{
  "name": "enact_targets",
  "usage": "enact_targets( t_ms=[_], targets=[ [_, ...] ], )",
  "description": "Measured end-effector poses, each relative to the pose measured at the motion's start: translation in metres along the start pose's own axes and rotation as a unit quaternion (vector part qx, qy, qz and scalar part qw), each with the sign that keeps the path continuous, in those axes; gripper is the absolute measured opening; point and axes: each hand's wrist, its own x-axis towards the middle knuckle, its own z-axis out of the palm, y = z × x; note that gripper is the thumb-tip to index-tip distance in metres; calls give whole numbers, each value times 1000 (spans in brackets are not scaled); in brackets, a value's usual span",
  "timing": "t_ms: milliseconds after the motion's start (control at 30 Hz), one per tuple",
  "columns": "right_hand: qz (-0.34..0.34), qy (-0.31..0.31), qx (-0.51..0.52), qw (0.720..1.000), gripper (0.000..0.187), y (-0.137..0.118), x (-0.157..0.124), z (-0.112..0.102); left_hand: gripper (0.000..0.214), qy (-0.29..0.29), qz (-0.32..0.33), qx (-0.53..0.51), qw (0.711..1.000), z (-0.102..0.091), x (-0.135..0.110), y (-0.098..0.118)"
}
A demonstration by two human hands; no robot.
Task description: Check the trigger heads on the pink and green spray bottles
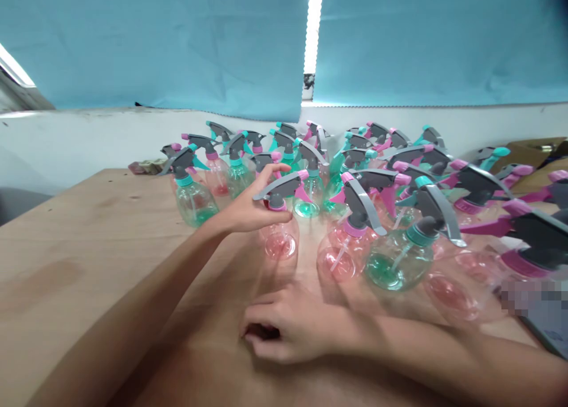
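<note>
Blue cloth (160, 46) hangs over most of the background, above a white wall (89, 138), and below them a wooden surface (89, 235) carries a crowd of spray bottles. Near the middle of that surface stands a pink spray bottle (280, 244) with a grey, pink-tipped head. The left hand (252, 204) curves about its neck, thumb across the front and fingers reaching behind; whether it truly grips, I cannot tell. The right hand (288, 324) lies nearer the viewer, apart from the left, loosely curled around a hollow with nothing visible in it.

As I judge it, the bottle is light and top-heavy, so a finger snagging its trigger could tip it. Its neighbours behind stand close, and one fall might topple several. A careless lift of the right forearm could also knock the front green bottle (388, 271).

Counted: two hands; one bottle within the left hand's reach; one more pink bottle (337, 262) just beside the front green one; roughly thirty sprayer heads in all, overlapping too much for certainty; two cloth panels, with one bright strip (313, 34) between; one cardboard box (526, 149) at back right; one small bundle (148, 166) at back left
</note>
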Motion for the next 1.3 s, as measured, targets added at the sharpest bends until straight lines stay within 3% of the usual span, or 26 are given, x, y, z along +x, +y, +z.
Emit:
enact_targets(
  t_ms=[100,233,300,500,833,1167,1300],
  targets=[
    [-2,6,-7,1000,13,1,0,1,72,-5,12,9,1000,1,-1,-4],
    [11,0,-8,1000,14,2,0,2,28,7,-10,54,998,4,3,-12],
    [13,-3,-6,1000,15,1,0,2,16,21,-32,92,995,5,4,-11],
    [10,-5,-2,1000,15,2,0,2,9,32,-83,80,993,8,3,0],
    [21,-8,-10,1000,14,1,0,1,45,-52,-2,-70,996,4,4,0],
    [17,0,-15,1000,14,2,0,3,22,-59,-27,-59,996,0,1,6],
    [14,-4,-17,1000,15,2,0,2,11,-77,6,-62,995,-1,2,4]
  ],
)
